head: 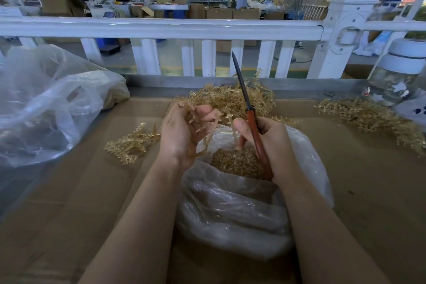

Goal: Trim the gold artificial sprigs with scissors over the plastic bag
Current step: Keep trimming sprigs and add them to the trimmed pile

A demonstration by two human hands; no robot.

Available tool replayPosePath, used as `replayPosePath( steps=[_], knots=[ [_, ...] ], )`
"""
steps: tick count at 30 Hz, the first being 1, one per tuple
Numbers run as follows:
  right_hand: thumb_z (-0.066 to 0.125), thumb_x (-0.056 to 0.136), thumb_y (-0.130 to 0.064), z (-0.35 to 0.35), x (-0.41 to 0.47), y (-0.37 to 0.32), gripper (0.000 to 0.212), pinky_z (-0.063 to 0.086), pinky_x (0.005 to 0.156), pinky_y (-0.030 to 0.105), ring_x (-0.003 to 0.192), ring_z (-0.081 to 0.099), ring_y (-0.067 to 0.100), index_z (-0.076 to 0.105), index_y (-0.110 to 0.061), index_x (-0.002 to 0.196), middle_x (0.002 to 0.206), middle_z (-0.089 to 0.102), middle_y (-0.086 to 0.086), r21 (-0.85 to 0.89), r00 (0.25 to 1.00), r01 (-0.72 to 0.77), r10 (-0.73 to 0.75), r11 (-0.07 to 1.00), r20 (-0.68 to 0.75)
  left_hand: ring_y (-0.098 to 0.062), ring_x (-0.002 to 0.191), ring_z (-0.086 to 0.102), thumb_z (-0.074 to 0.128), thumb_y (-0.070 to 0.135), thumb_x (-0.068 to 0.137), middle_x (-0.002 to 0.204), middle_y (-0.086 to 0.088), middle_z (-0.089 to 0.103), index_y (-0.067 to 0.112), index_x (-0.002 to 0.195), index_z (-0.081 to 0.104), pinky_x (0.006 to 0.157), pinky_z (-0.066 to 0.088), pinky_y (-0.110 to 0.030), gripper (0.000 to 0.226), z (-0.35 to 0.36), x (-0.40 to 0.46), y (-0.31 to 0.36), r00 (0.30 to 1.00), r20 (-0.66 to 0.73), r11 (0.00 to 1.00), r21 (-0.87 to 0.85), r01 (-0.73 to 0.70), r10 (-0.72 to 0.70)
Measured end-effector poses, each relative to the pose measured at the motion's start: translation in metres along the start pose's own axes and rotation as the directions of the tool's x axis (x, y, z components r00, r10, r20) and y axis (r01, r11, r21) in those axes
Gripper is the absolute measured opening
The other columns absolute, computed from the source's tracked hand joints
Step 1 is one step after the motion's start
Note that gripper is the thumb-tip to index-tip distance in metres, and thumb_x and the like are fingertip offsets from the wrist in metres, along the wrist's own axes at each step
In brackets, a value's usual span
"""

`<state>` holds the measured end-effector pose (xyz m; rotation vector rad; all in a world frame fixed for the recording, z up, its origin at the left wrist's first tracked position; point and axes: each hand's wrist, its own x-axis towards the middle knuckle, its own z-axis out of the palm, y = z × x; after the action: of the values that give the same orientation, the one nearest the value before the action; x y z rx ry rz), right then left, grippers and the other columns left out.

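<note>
Scissors [250,120] stand blades-up and closed in my right hand [268,145], gripped by the handle. My left hand [182,131] holds a sprig [205,122] over the bag [232,193]. The point could poke me. Bits might miss and land on the desk [368,180] at 9 o'clock.

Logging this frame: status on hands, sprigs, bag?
Left hand holds gold sprigs; right hand grips scissors, blades together, pointing up. Plastic bag open beneath, trimmings inside. Nothing obstructing.
</note>
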<state>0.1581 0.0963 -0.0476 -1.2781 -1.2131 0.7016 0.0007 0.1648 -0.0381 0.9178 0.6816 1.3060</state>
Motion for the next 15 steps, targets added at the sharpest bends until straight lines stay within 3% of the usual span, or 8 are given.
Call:
replayPosePath(
  steps=[3,6,9,12,15],
  knots=[
    [0.078,0.086,-0.034,-0.0001,0.0032,0.0039,0.030,0.053,0.070,0.012,0.068,0.071,0.021,0.072,-0.008,0.073,0.065,0.071,0.005,-0.002,1.000,-0.017,0.017,1.000,0.021,-0.017,0.074,0.070,0.026,0.013,0.105,0.088,-0.013,0.072,-0.014,0.127,0.047,0.057,0.053,-0.026,0.040,0.0008,-0.0010,-0.0012,1.000,0.009,0.999,0.041,-0.005,0.005],
    [0.077,0.089,-0.019,-0.0002,0.0049,0.0039,0.014,0.057,0.067,0.021,0.062,0.069,0.015,0.074,-0.008,0.081,0.064,0.071,0.004,0.007,0.998,-0.069,0.069,0.998,0.000,-0.020,0.074,0.071,0.028,0.014,0.106,0.088,-0.014,0.074,-0.005,0.122,0.052,0.062,0.054,-0.030,0.034,0.0008,-0.0014,0.0001,1.000,0.027,1.000,0.030,0.005,-0.006],
    [0.076,0.089,-0.016,-0.0016,0.0045,0.0015,0.012,0.052,0.061,0.024,0.058,0.066,0.014,0.073,-0.010,0.079,0.064,0.070,0.004,0.075,0.994,-0.101,0.103,0.992,-0.023,-0.022,0.075,0.070,0.027,0.026,0.109,0.089,-0.013,0.074,0.007,0.111,0.047,0.066,0.056,-0.035,0.028,0.0019,-0.0019,-0.0001,0.997,0.079,1.000,0.022,0.020,-0.022],
    [0.074,0.091,-0.017,-0.0066,0.0039,0.0015,0.015,0.048,0.057,0.017,0.056,0.062,0.008,0.070,-0.015,0.077,0.064,0.068,0.000,0.170,0.990,-0.112,0.124,0.979,-0.063,-0.024,0.083,0.071,0.026,0.044,0.107,0.093,-0.014,0.074,0.007,0.107,0.047,0.068,0.059,-0.035,0.043,0.0030,-0.0020,0.0009,0.986,0.154,0.998,0.019,0.057,-0.059],
    [0.069,0.095,-0.016,-0.0098,0.0038,0.0009,0.015,0.041,0.044,0.011,0.042,0.053,0.002,0.066,-0.005,0.085,0.056,0.063,-0.003,0.248,0.992,-0.089,0.110,0.965,-0.069,-0.025,0.087,0.072,0.044,0.050,0.096,0.095,-0.012,0.074,0.015,0.099,0.052,0.068,0.058,-0.034,0.036,0.0014,-0.0043,0.0037,0.968,0.237,0.996,0.027,0.081,-0.085]
  ],
)
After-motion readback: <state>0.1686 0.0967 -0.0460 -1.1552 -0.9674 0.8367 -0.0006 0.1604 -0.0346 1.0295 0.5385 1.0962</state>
